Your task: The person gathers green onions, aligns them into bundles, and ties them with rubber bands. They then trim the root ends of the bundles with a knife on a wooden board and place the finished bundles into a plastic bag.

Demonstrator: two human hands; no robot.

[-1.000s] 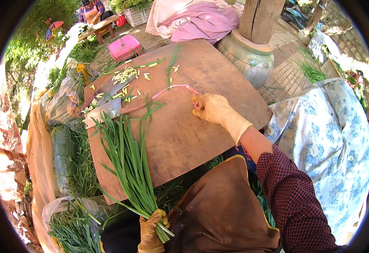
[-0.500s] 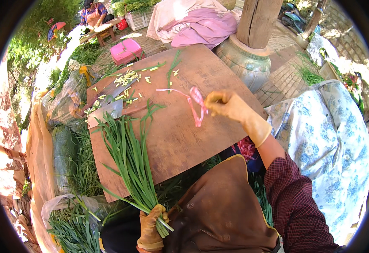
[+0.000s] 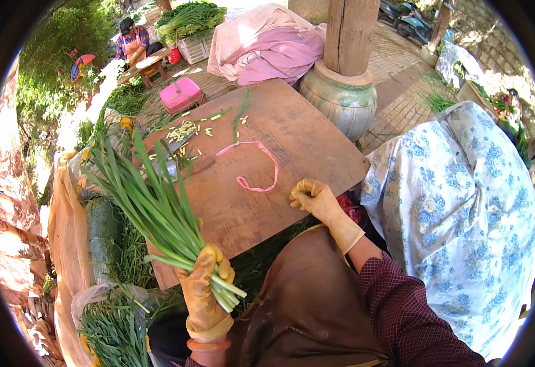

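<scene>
My left hand, in a tan glove, grips a bunch of long green leafy stalks by its pale ends, raised over the left part of a brown wooden board. My gloved right hand is at the board's near right side, fingers curled with nothing visible in them. A pink ribbon lies in a loose curve on the board, beyond my right hand. Metal blades lie among pale chopped stalk pieces at the back left, partly behind the raised bunch.
A blue-flowered cloth covers something at right. A ceramic urn holds a wooden post behind the board. A pink box, pink cloths and a seated person are beyond. Bagged greens crowd the left side.
My left hand has raised the bunch up and leftward. My right hand let go of the pink ribbon, now lying on the board, and moved back toward the near edge.
</scene>
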